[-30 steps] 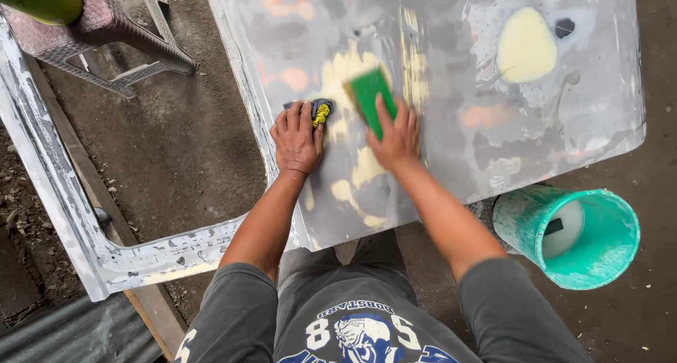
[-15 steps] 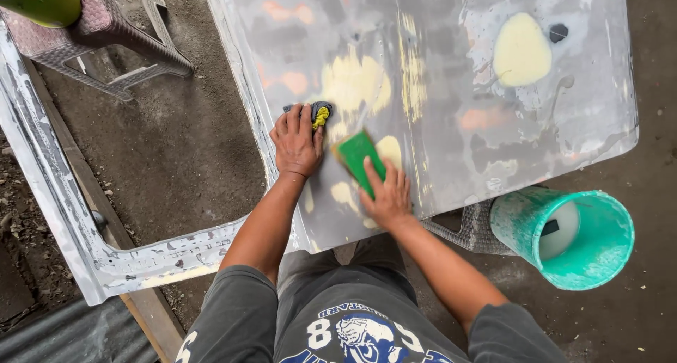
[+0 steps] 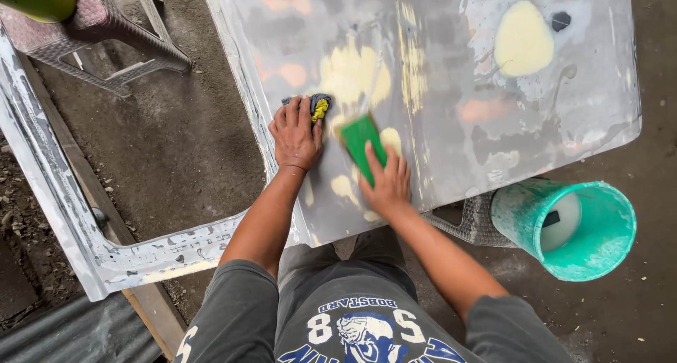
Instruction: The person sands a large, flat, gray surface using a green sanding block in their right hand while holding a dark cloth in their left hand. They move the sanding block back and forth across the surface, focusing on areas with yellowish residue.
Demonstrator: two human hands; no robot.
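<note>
A large grey metal panel [image 3: 451, 88] with yellow filler patches lies in front of me. My left hand [image 3: 296, 134] presses flat on a dark and yellow cloth [image 3: 319, 107] near the panel's left edge. My right hand [image 3: 386, 182] presses a green sanding block [image 3: 362, 141] against the panel close to its near edge, fingers spread over the block's lower end. A big pale yellow filler patch [image 3: 523, 40] sits at the far right of the panel.
A teal bucket [image 3: 571, 229] with water stands on the ground at the right, beside a woven stool [image 3: 469, 222] under the panel. A purple plastic stool [image 3: 106, 39] is at the top left. A white painted frame piece [image 3: 63, 208] lies at the left.
My right hand has pulled the green block down the panel toward me, from the upper yellow patch to the near edge. The left hand has stayed on the cloth.
</note>
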